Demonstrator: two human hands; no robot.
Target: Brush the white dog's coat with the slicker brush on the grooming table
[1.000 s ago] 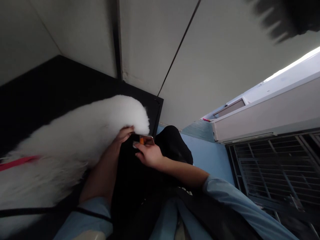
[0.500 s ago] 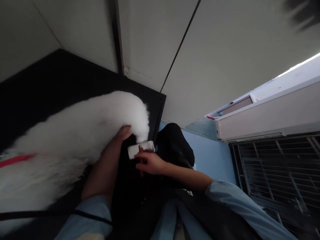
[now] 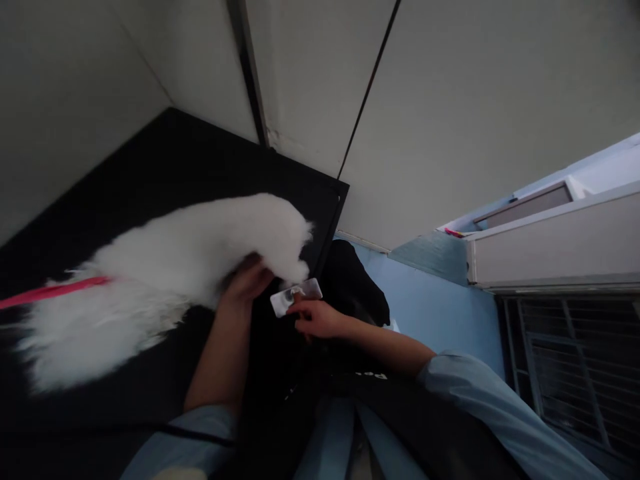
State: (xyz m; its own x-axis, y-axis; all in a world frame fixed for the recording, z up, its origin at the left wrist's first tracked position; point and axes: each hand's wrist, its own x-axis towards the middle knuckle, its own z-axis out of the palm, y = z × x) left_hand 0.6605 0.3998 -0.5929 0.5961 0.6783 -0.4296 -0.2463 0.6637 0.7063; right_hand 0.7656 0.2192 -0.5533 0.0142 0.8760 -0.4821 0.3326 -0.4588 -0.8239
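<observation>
A white, fluffy dog (image 3: 200,240) is on a black table (image 3: 200,150), its rump toward the right end. My left hand (image 3: 249,277) is closed at the underside of the dog's hindquarters, its fingers partly hidden by fur. In my right hand (image 3: 320,319) is a slicker brush, gripped by its brownish handle. The pale rectangular head of the slicker brush (image 3: 281,304) lies just below a tuft of fur at the dog's rear end; whether the pins touch the fur I cannot tell.
A pink-red strap (image 3: 65,291) runs from the left edge to the dog's front part. Grey wall panels (image 3: 310,73) rise behind the table. At right are a blue floor (image 3: 425,300) and a dark barred cage (image 3: 570,360). A black cable (image 3: 195,437) crosses near my left sleeve.
The view has shifted, so the dog, table and hands appear farther right. The slicker brush remains in my right hand near the rear tuft, and my left hand remains at the hindquarters.
</observation>
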